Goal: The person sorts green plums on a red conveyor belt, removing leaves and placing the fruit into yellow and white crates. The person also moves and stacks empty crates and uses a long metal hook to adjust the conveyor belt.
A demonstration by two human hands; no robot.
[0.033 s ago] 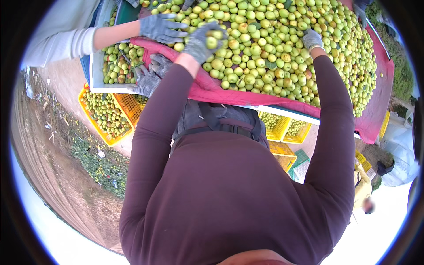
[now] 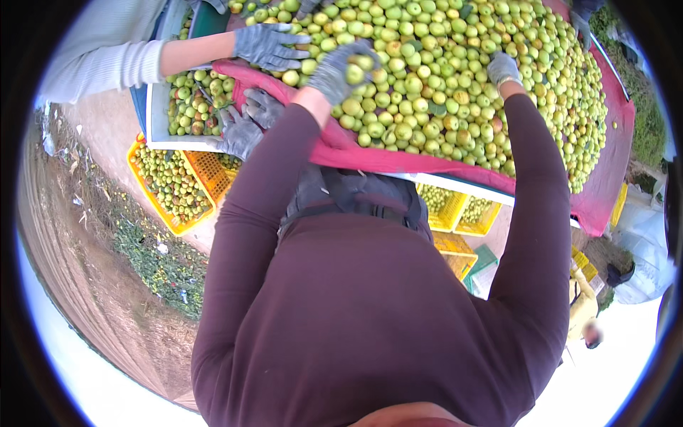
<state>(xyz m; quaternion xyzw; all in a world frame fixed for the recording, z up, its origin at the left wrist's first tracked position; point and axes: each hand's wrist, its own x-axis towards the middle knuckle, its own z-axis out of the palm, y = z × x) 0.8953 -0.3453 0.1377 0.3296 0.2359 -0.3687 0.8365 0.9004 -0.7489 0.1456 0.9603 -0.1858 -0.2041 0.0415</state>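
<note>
A wide heap of small round green fruits (image 2: 427,85), some with brownish-red patches, covers the red cloth (image 2: 420,160) in front of me. My left hand (image 2: 334,75), in a grey glove, is closed around green fruit (image 2: 354,73) just above the near left part of the heap. On the right, my right hand (image 2: 503,69), also gloved, reaches down onto the fruits with curled fingers. Its fingertips and anything in them are hidden. Close to my left hand, a co-worker's gloved hand (image 2: 272,46) lies spread on the fruits.
A white-rimmed bin (image 2: 158,117) with redder fruits stands at left. Beside my left forearm are two grey gloves (image 2: 245,132), whether worn I cannot tell. Below are yellow crates (image 2: 174,224) and further yellow crates (image 2: 448,213). A person (image 2: 583,302) is at far right.
My left hand has shifted slightly right with the fruit in it. The co-worker's hand has also moved a little right. My right hand has stayed nearly in place.
</note>
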